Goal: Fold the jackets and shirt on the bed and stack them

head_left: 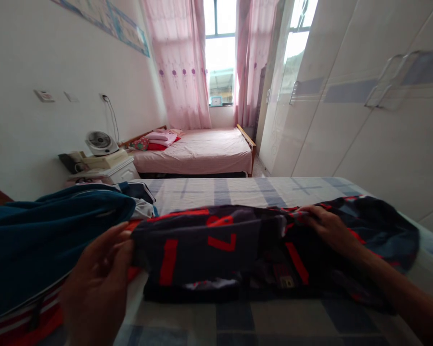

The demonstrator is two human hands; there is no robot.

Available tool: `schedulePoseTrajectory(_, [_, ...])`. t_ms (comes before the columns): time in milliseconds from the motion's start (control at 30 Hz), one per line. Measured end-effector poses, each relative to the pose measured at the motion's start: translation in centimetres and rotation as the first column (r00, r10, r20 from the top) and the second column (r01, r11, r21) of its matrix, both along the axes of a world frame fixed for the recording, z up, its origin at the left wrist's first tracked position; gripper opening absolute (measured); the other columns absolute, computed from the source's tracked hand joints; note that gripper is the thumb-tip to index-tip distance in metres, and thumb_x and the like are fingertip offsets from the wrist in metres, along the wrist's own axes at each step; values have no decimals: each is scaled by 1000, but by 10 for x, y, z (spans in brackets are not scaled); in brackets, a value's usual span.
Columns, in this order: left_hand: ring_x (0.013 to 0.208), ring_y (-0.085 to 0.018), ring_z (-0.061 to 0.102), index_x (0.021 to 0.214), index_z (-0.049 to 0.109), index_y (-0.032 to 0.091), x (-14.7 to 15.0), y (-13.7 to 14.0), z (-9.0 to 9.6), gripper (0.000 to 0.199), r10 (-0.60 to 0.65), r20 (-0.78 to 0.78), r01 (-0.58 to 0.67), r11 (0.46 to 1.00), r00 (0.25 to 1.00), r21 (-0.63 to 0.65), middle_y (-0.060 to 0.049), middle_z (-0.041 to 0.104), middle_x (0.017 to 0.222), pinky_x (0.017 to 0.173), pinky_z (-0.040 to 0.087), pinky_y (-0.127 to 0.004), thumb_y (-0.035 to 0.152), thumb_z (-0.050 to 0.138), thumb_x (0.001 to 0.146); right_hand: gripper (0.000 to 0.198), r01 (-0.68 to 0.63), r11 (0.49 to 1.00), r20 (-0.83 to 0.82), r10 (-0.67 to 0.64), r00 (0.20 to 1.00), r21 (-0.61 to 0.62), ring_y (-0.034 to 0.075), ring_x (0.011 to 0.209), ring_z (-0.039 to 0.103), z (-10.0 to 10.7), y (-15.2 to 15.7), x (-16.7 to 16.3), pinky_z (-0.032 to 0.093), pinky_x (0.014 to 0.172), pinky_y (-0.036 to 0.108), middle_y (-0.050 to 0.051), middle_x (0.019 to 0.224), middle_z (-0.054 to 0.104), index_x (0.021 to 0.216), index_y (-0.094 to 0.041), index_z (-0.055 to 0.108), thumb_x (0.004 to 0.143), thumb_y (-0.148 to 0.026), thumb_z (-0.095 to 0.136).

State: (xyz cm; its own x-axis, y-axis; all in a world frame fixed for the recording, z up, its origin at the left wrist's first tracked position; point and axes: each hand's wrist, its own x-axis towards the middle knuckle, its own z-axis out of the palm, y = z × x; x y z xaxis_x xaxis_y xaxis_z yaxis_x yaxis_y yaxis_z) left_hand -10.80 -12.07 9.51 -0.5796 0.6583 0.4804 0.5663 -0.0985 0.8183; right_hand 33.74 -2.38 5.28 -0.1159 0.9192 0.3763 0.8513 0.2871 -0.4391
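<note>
A dark grey and black sports jersey (198,250) with red figures and stripes lies partly folded across the checked bed sheet. At its left edge, my left hand (99,278) pinches the cloth between thumb and fingers. On the right, my right hand (326,228) grips the upper edge near the middle of the garment. The part beyond that hand spreads out bunched to the right. A label shows on the inside, below the fold. Close beside my left hand lies a teal garment (65,221) with red and white pieces under it.
The near bed's blue-and-white sheet (234,319) is under everything. Left stands a white nightstand (124,168) carrying a small fan (101,142). Beyond is a second bed with a pink sheet (198,151), below pink curtains (182,62). White wardrobes (346,129) line the right side.
</note>
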Motion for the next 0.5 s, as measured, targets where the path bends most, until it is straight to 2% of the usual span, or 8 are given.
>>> schedulePoseTrajectory(67, [88, -19, 67, 120, 56, 22, -4, 26, 3, 50, -136, 34, 138, 986, 990, -89, -5, 68, 105, 78, 55, -28, 45, 58, 76, 33, -25, 999, -4, 25, 1000, -46, 27, 99, 62, 2, 0, -3, 48, 89, 42, 9, 107, 67, 104, -19, 63, 76, -24, 46])
schedulePoseTrajectory(100, [90, -22, 67, 117, 57, 19, -6, 37, -1, 52, -237, 89, 250, 948, 967, -195, -7, 69, 104, 78, 55, -30, 47, 59, 74, 37, -53, 997, 3, 54, 999, -62, 26, 103, 61, 2, 0, -3, 47, 91, 42, 9, 111, 65, 107, -20, 62, 73, -21, 46])
schedulePoseTrajectory(167, [95, -26, 66, 111, 61, 14, -11, 52, -18, 56, -373, 231, 436, 822, 898, -366, -11, 70, 100, 79, 55, -33, 50, 64, 68, 45, -104, 991, 30, 106, 994, -84, 25, 109, 57, -3, -3, -3, 44, 96, 42, 7, 117, 63, 113, -22, 60, 70, -19, 47])
schedulePoseTrajectory(233, [101, -29, 63, 109, 62, 13, -14, 58, -34, 61, -386, 347, 508, 758, 855, -409, -13, 70, 102, 81, 55, -34, 49, 70, 62, 48, -131, 987, 61, 137, 989, -92, 25, 112, 55, -8, -6, -3, 41, 99, 43, 7, 120, 61, 116, -22, 59, 69, -19, 48])
schedulePoseTrajectory(300, [106, -30, 61, 112, 61, 13, -14, 56, -36, 64, -388, 420, 544, 756, 820, -363, -13, 67, 110, 84, 54, -35, 45, 74, 58, 43, -137, 986, 90, 145, 985, -90, 25, 110, 56, -10, -6, -4, 42, 97, 42, 7, 117, 63, 113, -22, 60, 71, -20, 48])
schedulePoseTrajectory(367, [109, -29, 59, 118, 58, 17, -11, 50, -24, 64, -406, 462, 563, 778, 788, -277, -10, 64, 118, 85, 54, -34, 42, 74, 60, 33, -103, 992, 99, 109, 989, -66, 25, 102, 60, -8, -2, -6, 46, 91, 40, 8, 108, 65, 103, -21, 63, 75, -22, 47])
schedulePoseTrajectory(433, [110, -26, 59, 126, 52, 22, -10, 43, -5, 64, -413, 442, 520, 840, 796, -153, -4, 62, 122, 85, 54, -33, 39, 70, 67, 28, -41, 999, 81, 42, 996, -9, 23, 94, 61, -2, 3, -8, 48, 86, 37, 9, 100, 66, 96, -19, 64, 77, -22, 44])
schedulePoseTrajectory(500, [110, -25, 58, 132, 46, 26, -14, 36, 8, 65, -378, 366, 428, 901, 851, -65, -1, 63, 121, 85, 55, -33, 38, 67, 72, 27, -12, 999, 57, 10, 998, 32, 23, 94, 60, 4, 6, -8, 47, 86, 36, 9, 98, 65, 94, -18, 63, 75, -20, 44])
